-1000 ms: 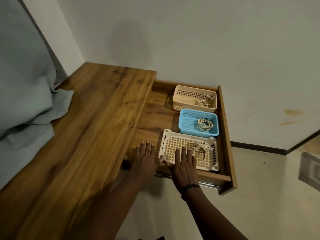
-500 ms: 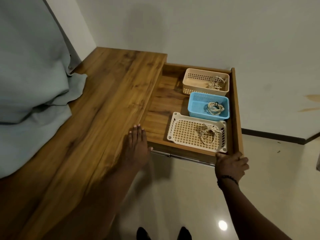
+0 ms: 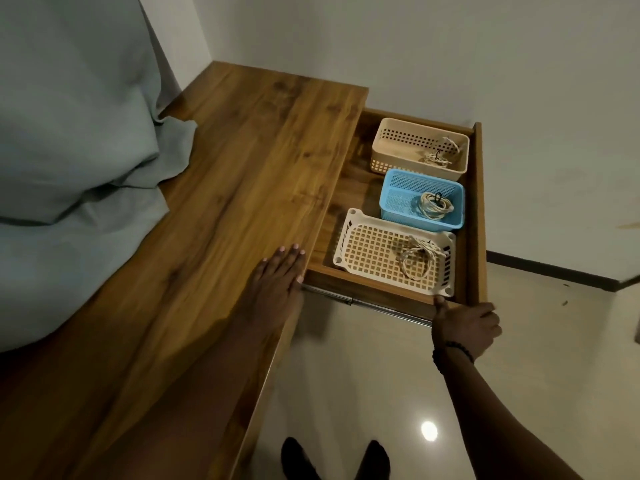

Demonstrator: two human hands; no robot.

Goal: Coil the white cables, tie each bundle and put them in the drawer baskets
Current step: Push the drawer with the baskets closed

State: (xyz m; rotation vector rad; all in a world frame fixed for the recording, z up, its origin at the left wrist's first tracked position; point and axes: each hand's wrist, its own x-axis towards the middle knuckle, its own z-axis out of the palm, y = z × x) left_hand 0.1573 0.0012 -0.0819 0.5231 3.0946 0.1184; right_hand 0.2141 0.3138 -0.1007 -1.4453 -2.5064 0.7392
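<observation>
The left hand [image 3: 277,277], low and left of centre in the frame, lies flat on the brown wood-grain desktop [image 3: 221,209] with its fingers straight and together, their tips at the desktop's right edge; it holds nothing. The right hand [image 3: 464,327], at lower right, grips the near right corner of the open wooden drawer [image 3: 479,209], its fingers curled over the front panel and its thumb pointing up toward the nearest basket. A dark beaded bracelet [image 3: 450,351] circles that wrist.

Three plastic baskets stand in a row along the drawer's right side, each holding one tied coil of white cable, three coils in all. Nearest the hands is the shallow white lattice tray [image 3: 367,261], with a loose white cable coil [image 3: 417,259] in its right half. Behind it, touching or just beside it, is the small blue mesh basket [image 3: 398,199] with a tighter cable bundle [image 3: 434,204] bound by a dark tie. Farthest back, in the upper right of the drawer, is the beige perforated basket [image 3: 398,147] with a third coil [image 3: 441,155] at its right end.

A metal slide rail [image 3: 346,299] shows under the drawer front. A pale grey-green curtain [image 3: 69,150] fills the upper left and spills onto the desktop. Plain white walls [image 3: 415,46] meet a glossy pale tiled floor [image 3: 363,375] with a dark skirting strip at right, one light reflection and two dark feet [image 3: 336,459] at bottom centre.
</observation>
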